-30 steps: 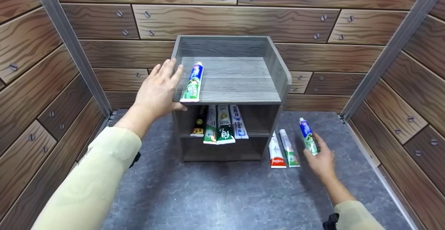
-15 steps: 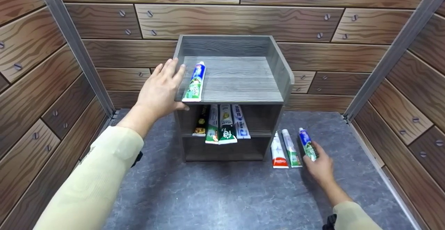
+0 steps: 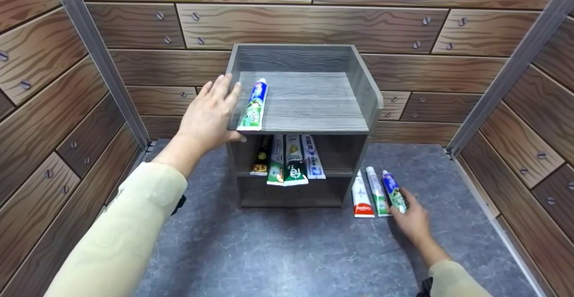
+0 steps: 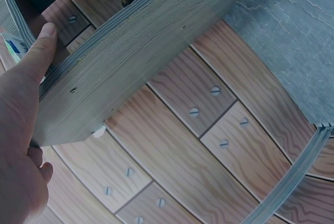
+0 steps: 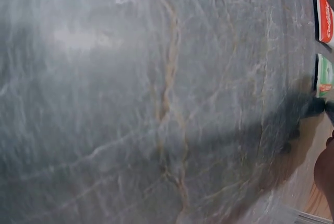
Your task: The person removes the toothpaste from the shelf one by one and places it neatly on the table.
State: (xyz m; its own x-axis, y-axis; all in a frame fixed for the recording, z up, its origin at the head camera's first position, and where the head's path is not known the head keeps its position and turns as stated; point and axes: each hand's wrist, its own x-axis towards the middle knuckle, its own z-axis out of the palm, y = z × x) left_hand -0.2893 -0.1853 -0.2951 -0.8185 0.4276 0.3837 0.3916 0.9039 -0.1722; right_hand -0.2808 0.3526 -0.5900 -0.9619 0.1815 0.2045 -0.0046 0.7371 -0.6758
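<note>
**A:** Details on the blue-and-green tube (image 3: pixel 394 192), please?

**B:** Blue at the narrow end, green with busy printing lower down. To the right of the grey shelf unit (image 3: pixel 314 104), narrow end pointing away from the person. Flat on the floor (image 3: pixel 278 252) or just above, can't tell. Pinched near the wide end between thumb and fingers of the right hand (image 3: pixel 411 218).

**A:** And the left hand (image 3: pixel 208 115)?

**B:** Holding nothing loose, lol. Spread, fingers fairly straight, resting on the shelf unit's left side, thumb by its front edge.

**A:** Contents of the shelf unit?

**B:** On top, near the left side, a lookalike tube (image 3: pixel 254 105). In the middle compartment, left to right: black tube (image 3: pixel 261 155), white-and-green tube (image 3: pixel 276 160), dark green tube (image 3: pixel 294 162), white-and-blue tube (image 3: pixel 313 158). Middle two poking out past the front.

**A:** Anything in the way?

**B:** Between shelf unit and held tube, on the floor: red-and-white tube (image 3: pixel 361 196), then green-ended tube (image 3: pixel 377 191), right beside the held one. Wood-look panels (image 3: pixel 309 25) behind the shelf unit.
</note>
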